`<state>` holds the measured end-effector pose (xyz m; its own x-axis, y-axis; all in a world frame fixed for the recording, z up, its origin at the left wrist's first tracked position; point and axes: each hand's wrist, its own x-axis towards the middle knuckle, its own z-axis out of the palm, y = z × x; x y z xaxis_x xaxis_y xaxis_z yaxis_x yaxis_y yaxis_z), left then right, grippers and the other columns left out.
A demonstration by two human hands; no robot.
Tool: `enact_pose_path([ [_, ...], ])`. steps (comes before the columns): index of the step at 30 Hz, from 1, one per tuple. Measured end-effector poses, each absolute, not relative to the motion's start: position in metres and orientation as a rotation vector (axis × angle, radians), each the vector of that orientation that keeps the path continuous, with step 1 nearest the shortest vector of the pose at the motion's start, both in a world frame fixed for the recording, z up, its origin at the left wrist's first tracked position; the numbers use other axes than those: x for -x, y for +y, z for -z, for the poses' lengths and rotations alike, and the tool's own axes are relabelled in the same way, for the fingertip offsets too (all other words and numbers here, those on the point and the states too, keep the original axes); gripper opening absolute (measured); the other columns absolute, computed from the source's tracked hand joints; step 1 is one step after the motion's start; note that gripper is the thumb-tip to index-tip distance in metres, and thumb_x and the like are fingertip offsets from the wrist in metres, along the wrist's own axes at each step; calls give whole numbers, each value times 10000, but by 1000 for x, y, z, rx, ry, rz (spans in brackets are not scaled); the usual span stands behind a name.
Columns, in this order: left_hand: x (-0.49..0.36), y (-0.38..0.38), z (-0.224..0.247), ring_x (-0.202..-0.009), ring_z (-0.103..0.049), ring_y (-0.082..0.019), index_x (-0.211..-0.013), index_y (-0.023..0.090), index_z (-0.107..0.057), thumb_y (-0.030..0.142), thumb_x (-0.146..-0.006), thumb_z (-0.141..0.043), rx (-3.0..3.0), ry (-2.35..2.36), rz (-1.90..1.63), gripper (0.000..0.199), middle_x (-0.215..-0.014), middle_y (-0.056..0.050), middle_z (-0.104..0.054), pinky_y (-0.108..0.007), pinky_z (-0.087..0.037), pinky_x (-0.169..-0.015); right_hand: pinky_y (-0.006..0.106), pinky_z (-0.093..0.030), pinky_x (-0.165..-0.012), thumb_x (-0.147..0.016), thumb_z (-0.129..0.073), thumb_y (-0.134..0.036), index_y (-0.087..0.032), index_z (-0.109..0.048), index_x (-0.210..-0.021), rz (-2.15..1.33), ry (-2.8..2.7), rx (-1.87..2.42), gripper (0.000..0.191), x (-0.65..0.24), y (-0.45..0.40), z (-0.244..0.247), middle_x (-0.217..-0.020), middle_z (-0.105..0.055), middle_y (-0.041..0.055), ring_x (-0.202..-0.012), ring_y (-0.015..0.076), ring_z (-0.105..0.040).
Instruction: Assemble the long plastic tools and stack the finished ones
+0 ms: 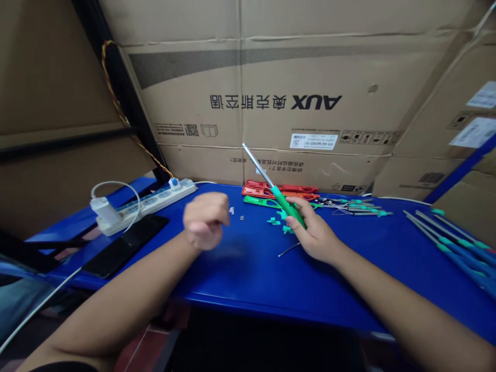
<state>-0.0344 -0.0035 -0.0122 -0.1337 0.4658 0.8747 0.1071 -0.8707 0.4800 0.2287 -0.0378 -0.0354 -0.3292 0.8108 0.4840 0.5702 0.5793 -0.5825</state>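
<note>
My right hand [315, 232] is wrapped round the grip of a green-handled tool with a silver metal shaft [258, 165]. The shaft slants up and to the left, its tip in the air before the cardboard. My left hand [206, 221] is a closed fist above the blue table [240, 274], slightly blurred; whatever it may hold is hidden. Between the hands lie small teal plastic clips [274, 221] and tiny metal pieces [242, 217]. A thin metal rod [289, 250] rests on the table near my right hand.
Red, orange and green plastic strips [281, 191] lie at the back, beside slim silver rods with teal ends [364, 206]. Several blue-handled tools [457, 245] are at right. A power strip [155, 199] and black phone [126, 245] occupy the left. Cardboard [271, 67] walls the back.
</note>
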Motion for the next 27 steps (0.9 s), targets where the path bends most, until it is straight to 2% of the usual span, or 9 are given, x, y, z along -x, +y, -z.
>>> enact_pose_path([
  [3, 43, 4, -14, -323, -243, -111, -328, 225, -326, 908, -804, -57, -1682, 524, -2613, 875, -317, -10, -238, -310, -214, -421, 398, -509, -827, -974, -509, -368, -264, -482, -1323, -262, -2178, 1137, 365, -237, -35, 31, -1212, -645, 99, -996, 240, -644],
  [5, 50, 4, -29, -328, -262, -103, -356, 209, -359, 809, -899, -155, -1660, 397, -2741, 834, -328, -5, -286, -291, -194, -424, 409, -503, -847, -940, -553, -338, -266, -561, -1246, -205, -2285, 1154, 315, -239, -38, 27, -1222, -647, 89, -1030, 252, -634],
  [7, 57, 1, -37, -375, -331, -105, -415, 207, -455, 691, -952, -307, -1815, 450, -2689, 738, -384, -1, -379, -281, -230, -455, 398, -506, -828, -908, -581, -308, -267, -614, -1207, -229, -2398, 1145, 304, -234, -45, 25, -1156, -667, 75, -984, 243, -637],
  [9, 62, 0, -38, -461, -423, -118, -526, 210, -596, 570, -953, -459, -2234, 805, -2294, 575, -481, -9, -494, -280, -295, -513, 370, -510, -778, -887, -588, -271, -270, -655, -1188, -305, -2502, 1120, 309, -225, -54, 25, -1081, -667, 66, -897, 218, -635],
  [13, 62, 10, -18, -656, -581, -178, -782, 235, -748, 345, -812, -646, -2760, 1372, -980, 153, -750, -44, -687, -275, -405, -625, 338, -513, -757, -881, -591, -239, -280, -688, -1203, -442, -2620, 1015, 339, -205, -64, 33, -1140, -612, 74, -834, 175, -620],
  [16, 54, 22, 1, -754, -653, -226, -785, 245, -775, 241, -763, -602, -2755, 1642, -314, 174, -825, -78, -740, -279, -464, -674, 387, -506, -859, -917, -590, -300, -266, -675, -1251, -377, -2639, 977, 346, -194, -62, 41, -1153, -618, 87, -968, 223, -615],
  [19, 44, 26, 10, -780, -683, -251, -812, 213, -789, 220, -751, -600, -2724, 1721, -117, 199, -838, -121, -751, -297, -497, -706, 447, -480, -922, -943, -577, -379, -251, -643, -1296, -267, -2667, 979, 382, -189, -60, 43, -1144, -645, 90, -1048, 265, -595],
  [22, 34, 22, 9, -789, -697, -254, -855, 177, -795, 215, -768, -595, -2714, 1741, 25, 221, -851, -145, -752, -300, -512, -720, 445, -475, -921, -944, -572, -429, -236, -612, -1319, -223, -2649, 989, 424, -193, -59, 38, -1182, -643, 95, -1064, 267, -595],
  [27, 25, 13, 5, -878, -706, -287, -910, 136, -782, 200, -837, -530, -2732, 1794, 219, 270, -919, -177, -745, -330, -523, -765, 340, -487, -795, -951, -500, -270, -206, -694, -1078, -250, -2602, 1145, 241, -231, -46, 20, -1055, -648, 74, -908, 196, -619],
])
